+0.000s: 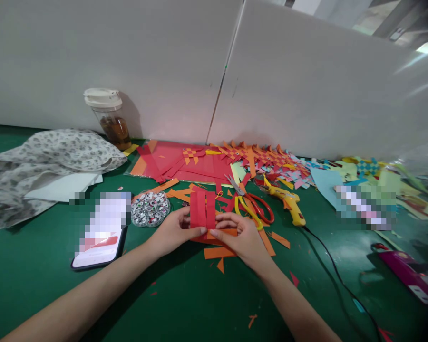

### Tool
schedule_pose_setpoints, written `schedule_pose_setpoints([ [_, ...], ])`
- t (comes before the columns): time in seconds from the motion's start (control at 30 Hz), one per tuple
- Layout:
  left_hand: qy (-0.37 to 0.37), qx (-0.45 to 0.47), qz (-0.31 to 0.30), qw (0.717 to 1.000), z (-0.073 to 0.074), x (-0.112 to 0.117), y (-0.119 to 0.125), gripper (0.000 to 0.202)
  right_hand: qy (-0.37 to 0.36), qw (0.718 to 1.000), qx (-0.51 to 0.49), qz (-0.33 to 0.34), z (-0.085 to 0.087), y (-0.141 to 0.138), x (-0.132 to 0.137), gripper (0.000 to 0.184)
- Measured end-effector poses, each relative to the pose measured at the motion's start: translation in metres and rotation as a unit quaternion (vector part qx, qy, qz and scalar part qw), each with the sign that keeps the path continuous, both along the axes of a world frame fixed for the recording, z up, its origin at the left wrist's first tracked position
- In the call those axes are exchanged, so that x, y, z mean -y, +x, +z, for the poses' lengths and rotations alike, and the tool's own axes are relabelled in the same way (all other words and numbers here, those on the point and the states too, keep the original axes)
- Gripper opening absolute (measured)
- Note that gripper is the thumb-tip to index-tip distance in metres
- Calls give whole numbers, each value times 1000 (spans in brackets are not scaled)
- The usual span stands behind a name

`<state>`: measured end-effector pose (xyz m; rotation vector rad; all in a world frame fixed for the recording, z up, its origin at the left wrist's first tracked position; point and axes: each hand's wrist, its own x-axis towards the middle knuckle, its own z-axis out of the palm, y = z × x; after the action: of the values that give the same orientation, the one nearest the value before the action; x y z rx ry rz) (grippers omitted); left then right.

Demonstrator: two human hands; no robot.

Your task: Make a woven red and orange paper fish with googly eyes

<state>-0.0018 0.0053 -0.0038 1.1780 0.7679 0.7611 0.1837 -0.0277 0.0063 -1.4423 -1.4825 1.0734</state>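
Between my two hands, just above the green table, red paper strips (199,209) stand side by side with a narrow gap. An orange paper strip (231,232) runs across their lower end. My left hand (180,229) pinches the red strips at their left and lower edge, thumb in front. From the other side my right hand (238,233) pinches the lower right corner, its thumb near the left one. The fingers behind the paper are partly hidden. Loose orange strips (219,252) lie under and around the hands. Scissors (251,202) with red and yellow handles rest just beyond my right hand.
A yellow glue gun (288,202) with a black cord lies at right. Left are a round case of googly eyes (150,209), a phone (102,232) and a lidded drink cup (109,118). Woven paper fish (264,156) pile along the wall. A purple device (406,273) sits far right.
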Motion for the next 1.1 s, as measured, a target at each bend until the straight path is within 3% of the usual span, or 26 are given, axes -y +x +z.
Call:
schedule_pose_setpoints([
  [0.33,-5,-5,35,999,1,1,1,35,6,1000,10,10,5,-4,1,31],
  [0.5,-61,70,102,990,4,-3,-4,36,61,995,42,-64,23,12,-1,29],
  [0.53,-72,80,113,988,4,-4,-5,37,70,992,93,-52,27,18,-1,27],
  [0.6,-86,91,122,985,5,-5,-6,39,23,977,202,59,33,27,-2,25],
  [0.7,-77,97,116,986,3,-5,-5,39,-38,930,329,159,38,35,-1,25],
  [0.83,-48,95,94,990,-1,-5,-4,38,-49,897,396,189,37,35,-1,24],
  [1.1,-39,86,83,992,2,-3,-5,39,19,901,384,199,25,38,-3,21],
])
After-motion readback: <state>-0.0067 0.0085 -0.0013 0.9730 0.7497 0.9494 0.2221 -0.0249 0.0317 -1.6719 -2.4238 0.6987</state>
